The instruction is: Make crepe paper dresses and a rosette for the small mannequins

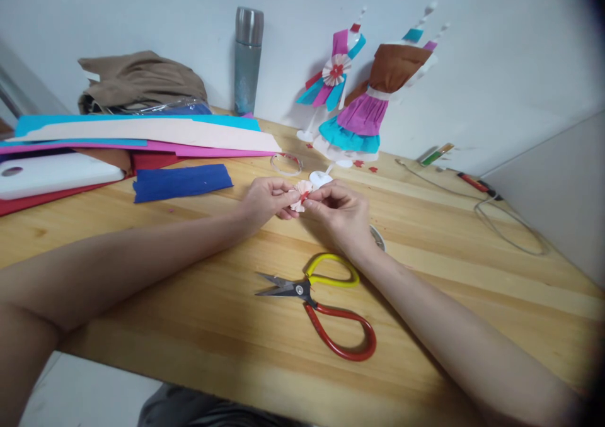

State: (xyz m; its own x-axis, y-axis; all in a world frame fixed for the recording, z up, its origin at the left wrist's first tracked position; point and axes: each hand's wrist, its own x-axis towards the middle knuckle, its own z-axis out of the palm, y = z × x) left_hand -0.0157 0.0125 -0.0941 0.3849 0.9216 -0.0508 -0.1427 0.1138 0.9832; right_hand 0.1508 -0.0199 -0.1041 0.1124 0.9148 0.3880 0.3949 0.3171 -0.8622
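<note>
**Rosette pinched between both hands over the table**

Rosette (301, 195): small, pleated, pale pink paper with a red centre, held just above the table (198, 326), about mid-width and toward the far side. Pinched from its left edge by left hand (267, 199), thumb and fingertips closed on the folds. Gripped from the other side by right hand (341, 214), fingers curled and closed on the same piece, knuckles up. Both forearms stretched in from the near edge, resting low over the wood.

Just behind the hands: a white paper cutout (321, 178) lying flat, and a clear tape ring (286, 163) to its left. Partly hidden under the right wrist: a round rim (378, 238), too covered to identify.

Nearer the body: scissors (321, 301), closed, blades pointing left, one yellow handle and one red, lying flat between the two forearms and apart from both.

Left of the hands: a folded blue sheet (182, 182), and beyond it a stack of paper (142, 137) in blue, cream, pink and red, with a white tray (51, 174) on the red layer. Behind the stack: a heap of brown cloth (142, 80).

Against the wall: a steel flask (248, 62), upright, and two paper dolls (359, 99) in pink, teal, purple and brown, one bearing a rosette of the same kind. Small red scraps (366, 165) near their bases.

Far right: a glue stick (437, 153), a red pen (470, 182) and a looped cable (510, 232).
</note>
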